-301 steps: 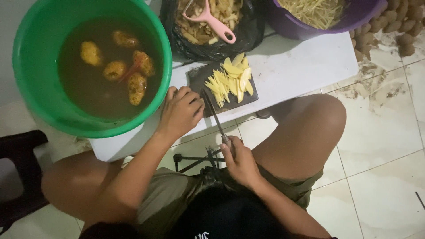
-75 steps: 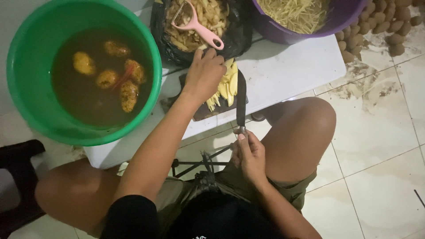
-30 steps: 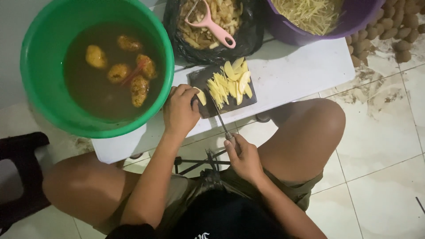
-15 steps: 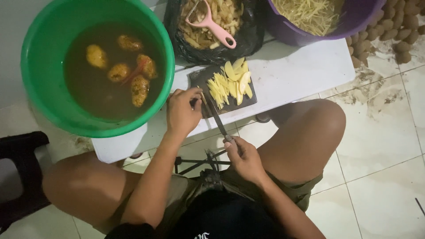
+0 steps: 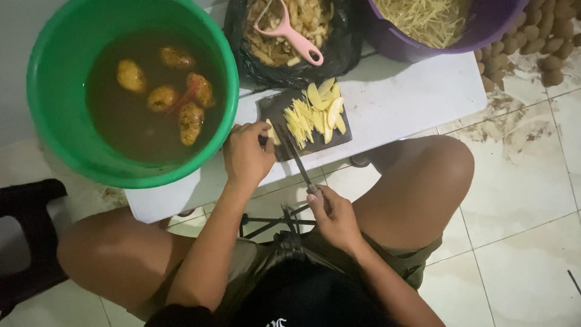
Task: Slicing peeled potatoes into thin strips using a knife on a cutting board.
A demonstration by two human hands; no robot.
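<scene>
The knife [image 5: 295, 158] lies on a slant near the middle of the frame, its long axis running from the handle at lower right up to the tip at upper left, the blade over the near-left corner of the dark cutting board [image 5: 273, 109]. The right hand [image 5: 334, 217] is curled tight around the handle, just below the table edge. The left hand [image 5: 246, 152] sits at the board's left corner, fingers bent down and pinching a small pale potato piece [image 5: 270, 130] against the board, right beside the blade.

Half a second ago the left hand was a little lower and the blade stood nearer the cut pile — now the tip has drawn in toward the fingers.

On the board, right of the blade, lies a heap of yellow potato sticks and slices [image 5: 318, 112]. The white table [image 5: 399, 100] also bears a green bucket [image 5: 54, 97] of murky water with whole potatoes at upper left, a black bag of peelings [image 5: 339, 51] with a pink peeler [image 5: 290, 33] on top, and a purple basin [image 5: 484, 27] of cut strips at upper right. Nothing lies between blade and board.
</scene>
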